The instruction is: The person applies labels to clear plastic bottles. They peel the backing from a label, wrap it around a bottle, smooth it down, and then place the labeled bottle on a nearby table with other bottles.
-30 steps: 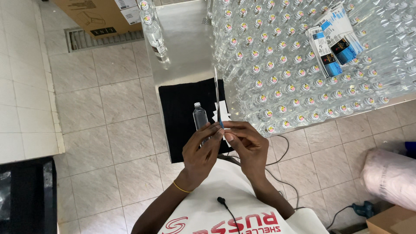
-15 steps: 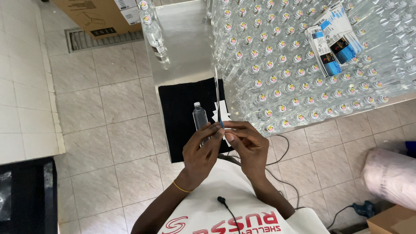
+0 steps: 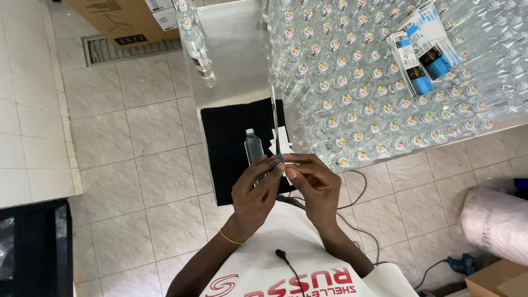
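Head view: hands working at frame centre.
Left hand (image 3: 254, 192) is gripping a small clear bottle (image 3: 253, 148); right hand (image 3: 312, 184) is pinching a label (image 3: 280, 144) beside it.

Counting what lies under my two hands

I hold one small clear bottle (image 3: 253, 148) in my left hand (image 3: 254, 193), and one label strip (image 3: 278, 144) pinched at my right hand (image 3: 313, 187). One black mat (image 3: 231, 143) covers the one steel table (image 3: 231, 60). Capped bottles (image 3: 379, 82) stand packed in rows, too many to count. Two stacks of printed labels (image 3: 421, 52) rest on them. One cardboard box (image 3: 118, 19) sits on the floor, and one pink bag (image 3: 495, 223).
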